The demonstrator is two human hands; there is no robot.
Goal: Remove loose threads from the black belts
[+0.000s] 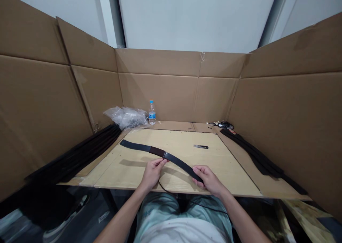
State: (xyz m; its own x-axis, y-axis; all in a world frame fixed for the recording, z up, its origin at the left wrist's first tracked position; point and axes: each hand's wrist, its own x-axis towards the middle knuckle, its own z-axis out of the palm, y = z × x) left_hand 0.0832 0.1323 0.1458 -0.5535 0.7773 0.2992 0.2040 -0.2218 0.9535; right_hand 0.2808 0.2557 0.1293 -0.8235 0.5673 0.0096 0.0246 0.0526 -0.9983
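The fingers of the left hand (153, 173) are pressed together on a black leather strap (178, 160) beside its brown section, and the right hand (209, 180) closes its fingers over the strap farther along. The strap lies across a pale wooden board (227, 175), apart from a small steel tool (200, 147).

The black strap (178, 162) between my fingers is a matt, leather-like material, with a smooth brown band (157, 151) along it. The board (229, 173) below is smooth, pale wood. The corrugated cardboard wall (157, 93) is matt brown. The plastic bag (125, 117) is clear and glossy; the small snips (200, 146) show polished metal.
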